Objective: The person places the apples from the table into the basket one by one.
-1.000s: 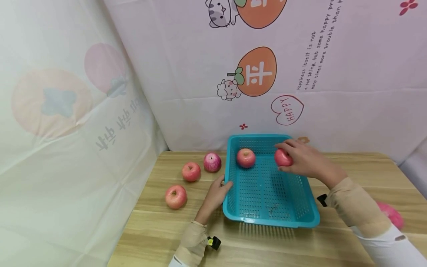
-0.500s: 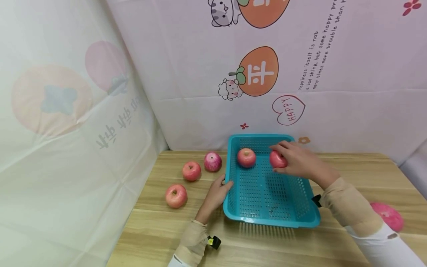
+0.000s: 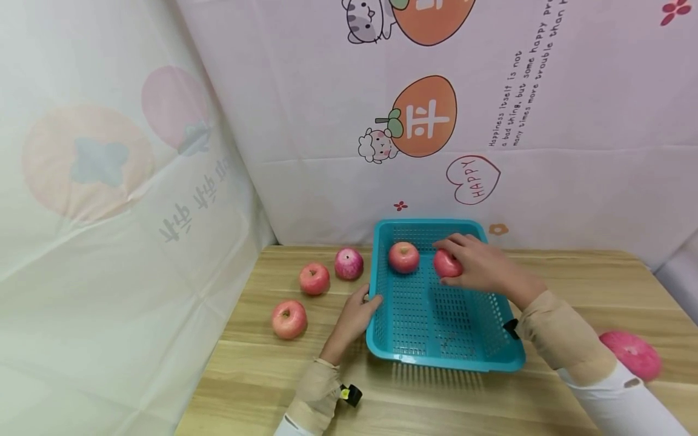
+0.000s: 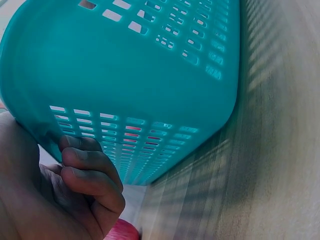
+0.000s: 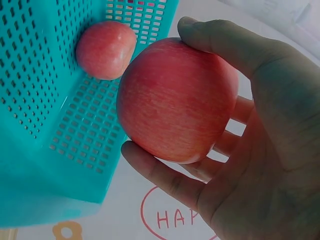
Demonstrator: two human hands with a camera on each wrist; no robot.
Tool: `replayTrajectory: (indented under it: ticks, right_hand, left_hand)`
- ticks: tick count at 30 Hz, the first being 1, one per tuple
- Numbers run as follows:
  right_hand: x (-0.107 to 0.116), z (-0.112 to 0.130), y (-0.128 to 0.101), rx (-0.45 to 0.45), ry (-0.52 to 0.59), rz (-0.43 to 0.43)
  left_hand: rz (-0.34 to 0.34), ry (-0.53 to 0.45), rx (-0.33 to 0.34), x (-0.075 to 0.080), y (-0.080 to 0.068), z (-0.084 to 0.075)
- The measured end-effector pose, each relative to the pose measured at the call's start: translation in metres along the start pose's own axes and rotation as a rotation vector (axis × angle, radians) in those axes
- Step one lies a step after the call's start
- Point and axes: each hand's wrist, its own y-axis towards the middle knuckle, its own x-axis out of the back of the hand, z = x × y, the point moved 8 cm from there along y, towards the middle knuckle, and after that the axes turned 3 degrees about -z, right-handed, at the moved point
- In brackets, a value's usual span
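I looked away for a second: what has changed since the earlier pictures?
The right hand, gripping an apple, moved left over the basket toward the apple already inside. The left hand still holds the basket's left rim; the table apples stayed put.

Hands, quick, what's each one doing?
Left hand: grips the teal basket at its left rim.
Right hand: holds an apple over the basket.

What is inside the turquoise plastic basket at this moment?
The turquoise perforated plastic basket contains one red apple at its back. The right hand grips a second red apple over the basket; whether it touches the floor is hidden by the hand.
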Motion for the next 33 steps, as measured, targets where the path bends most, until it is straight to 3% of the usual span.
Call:
replayTrajectory:
  ticks: [33]
  right_hand:
    - [-0.028,0.021,0.009,0.052,-0.006,0.035]
  left_hand:
    - [-0.003,-0.010,-0.005,0.000,-0.001,-0.001]
